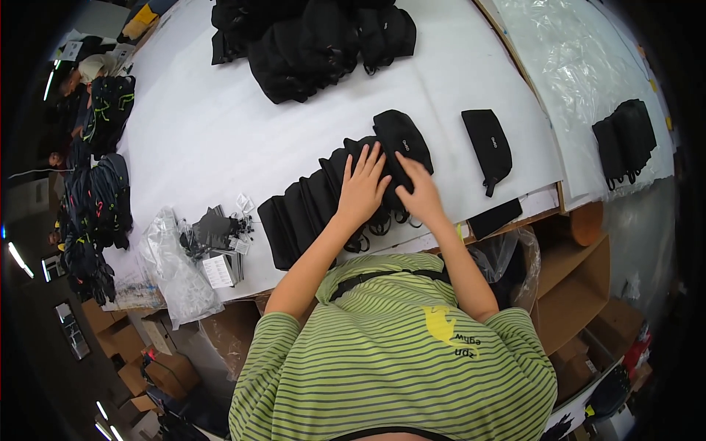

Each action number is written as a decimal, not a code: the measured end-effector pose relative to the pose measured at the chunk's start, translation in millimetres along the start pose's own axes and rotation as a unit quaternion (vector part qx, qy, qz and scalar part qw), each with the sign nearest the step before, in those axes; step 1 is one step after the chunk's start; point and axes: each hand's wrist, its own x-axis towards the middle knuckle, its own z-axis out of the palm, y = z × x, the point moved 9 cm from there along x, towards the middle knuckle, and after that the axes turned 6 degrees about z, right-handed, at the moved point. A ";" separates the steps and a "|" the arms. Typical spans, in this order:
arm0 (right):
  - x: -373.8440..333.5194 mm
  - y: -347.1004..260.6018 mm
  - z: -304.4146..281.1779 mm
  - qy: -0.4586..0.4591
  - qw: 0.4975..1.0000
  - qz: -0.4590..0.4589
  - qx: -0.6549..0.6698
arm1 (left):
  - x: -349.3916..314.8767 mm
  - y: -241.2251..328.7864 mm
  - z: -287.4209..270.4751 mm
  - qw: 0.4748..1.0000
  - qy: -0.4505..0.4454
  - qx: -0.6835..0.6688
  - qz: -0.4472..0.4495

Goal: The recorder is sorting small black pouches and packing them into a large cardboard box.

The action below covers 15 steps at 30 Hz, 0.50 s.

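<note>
Several black zip pouches (303, 213) lie overlapped in a slanting row on the white table, their loop pulls toward me. My left hand (360, 189) rests on the row with its fingers spread. Just right of it, my right hand (419, 192) touches the pouches near the row's right end, thumb and forefinger apart; its other fingers are partly hidden. Under and beyond the fingers is the end pouch (410, 138), which has a small pale logo. A single black pouch (489, 147) lies apart to the right.
A heap of black pouches (309, 51) covers the far part of the table (184, 103). Clear plastic bags (176, 268), small packets and a stack of cards (219, 270) lie at the left. More pouches (625, 140) rest on plastic sheeting at right. Cardboard boxes (570, 294) stand below the edge.
</note>
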 end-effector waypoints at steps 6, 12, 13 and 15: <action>-3.2 37.9 23.2 0.021 0.992 0.062 0.106 | -86.0 -77.7 -107.1 0.956 0.200 -0.050 -0.209; -7.9 30.1 48.2 -0.069 0.964 0.159 0.202 | -257.2 -165.0 -61.1 0.782 0.126 -0.303 -0.530; -10.1 28.0 53.4 -0.086 0.962 0.186 0.183 | -265.5 -165.2 -54.9 0.778 0.132 -0.301 -0.535; -4.9 34.5 49.7 -0.040 0.981 0.149 0.120 | -256.1 -163.1 -43.8 0.816 0.155 -0.319 -0.457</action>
